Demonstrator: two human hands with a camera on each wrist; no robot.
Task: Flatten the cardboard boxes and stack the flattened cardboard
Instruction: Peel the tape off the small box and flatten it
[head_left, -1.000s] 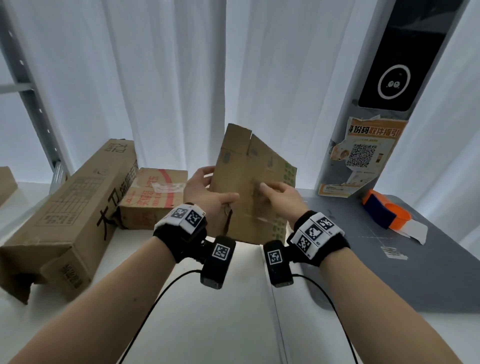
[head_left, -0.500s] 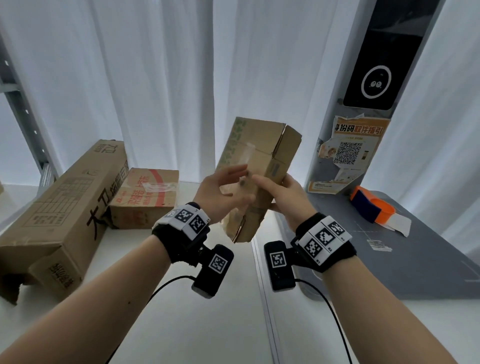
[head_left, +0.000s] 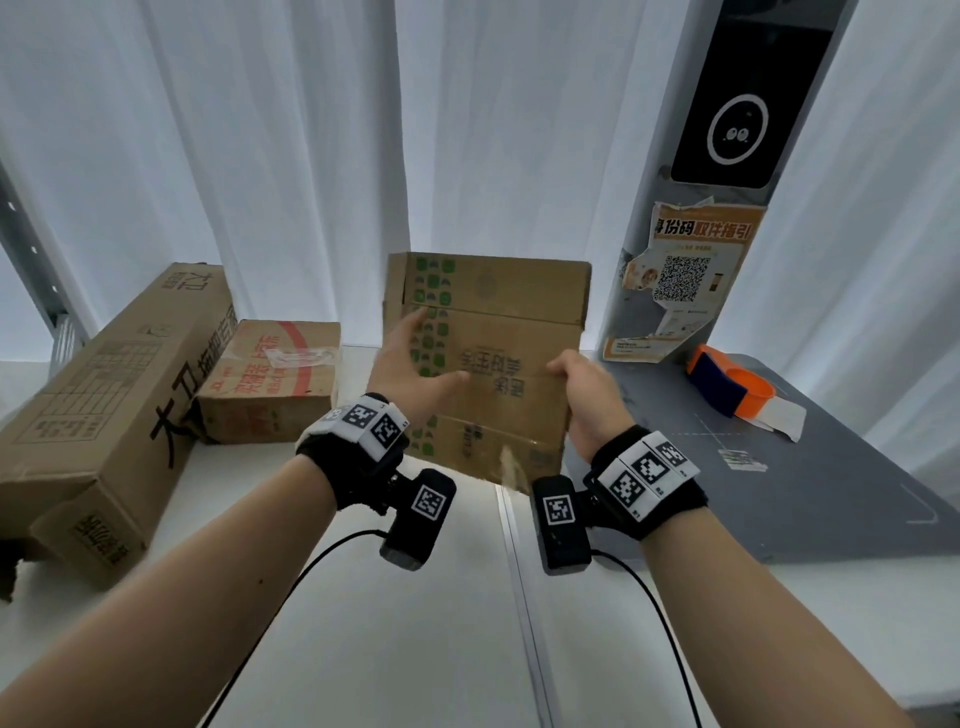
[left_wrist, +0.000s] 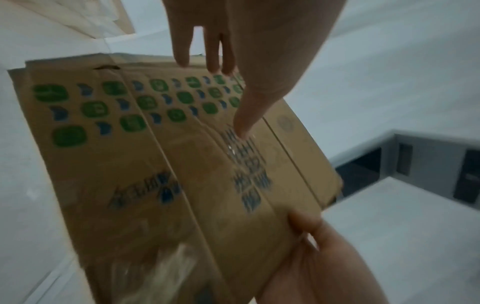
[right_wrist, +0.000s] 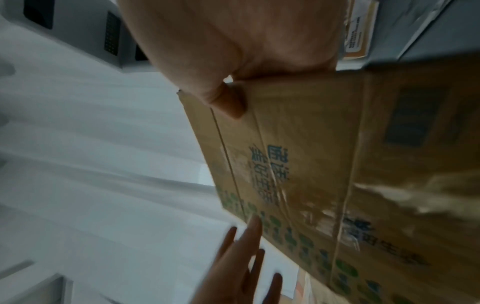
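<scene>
A brown cardboard box (head_left: 498, 358) with green squares printed along its left side is held upright above the white table, pressed nearly flat, its broad face towards me. My right hand (head_left: 587, 395) pinches its right edge, thumb on the front and fingers behind; the right wrist view shows that thumb (right_wrist: 228, 102) on the box (right_wrist: 324, 164). My left hand (head_left: 410, 364) lies open at the left edge, fingers straight. In the left wrist view its thumb (left_wrist: 246, 115) touches the printed face (left_wrist: 182, 164).
A long brown box (head_left: 104, 415) lies at the left, with a smaller box with red tape (head_left: 270, 379) beside it. A grey mat (head_left: 779, 493) at the right carries an orange tape dispenser (head_left: 727, 387). A grey post with a QR poster (head_left: 680, 280) stands behind.
The box has turned from a partly open shape seen edge-on to a flat face towards me. My left hand has let go and opened; my right hand has shifted to the right edge.
</scene>
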